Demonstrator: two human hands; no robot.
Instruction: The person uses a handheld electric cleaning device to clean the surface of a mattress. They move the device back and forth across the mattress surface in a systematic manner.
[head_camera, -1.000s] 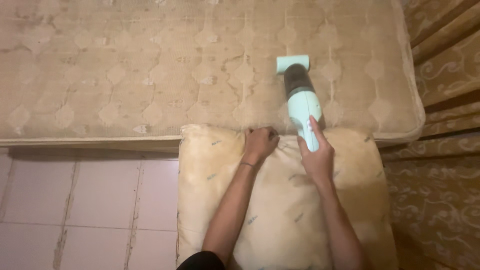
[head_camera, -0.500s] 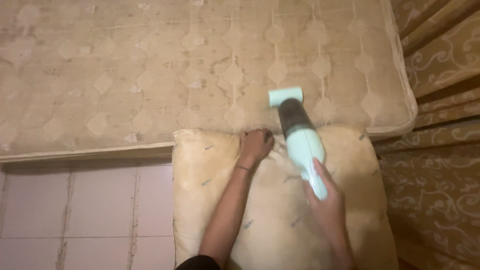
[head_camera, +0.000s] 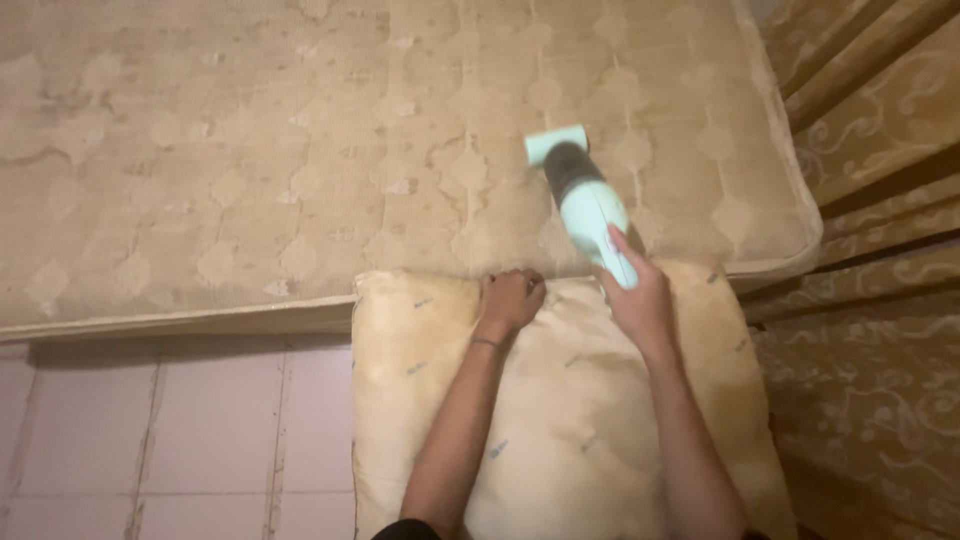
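Observation:
My right hand (head_camera: 638, 302) grips the handle of a mint-green handheld vacuum (head_camera: 585, 205). Its dark dust cup and wide nozzle rest on a bare beige quilted mattress (head_camera: 300, 150), near the mattress's near edge. My left hand (head_camera: 510, 298) is closed on the top edge of a yellowish pillow (head_camera: 560, 420) that lies below the mattress edge, under both my forearms. A thin band circles my left wrist.
Pale floor tiles (head_camera: 170, 420) lie to the left of the pillow. Patterned golden-brown curtain fabric (head_camera: 870, 250) hangs along the right side, past the mattress corner.
The vacuum was pulled back toward the pillow, then pushed forward onto the mattress again. My left hand stayed on the pillow's top edge.

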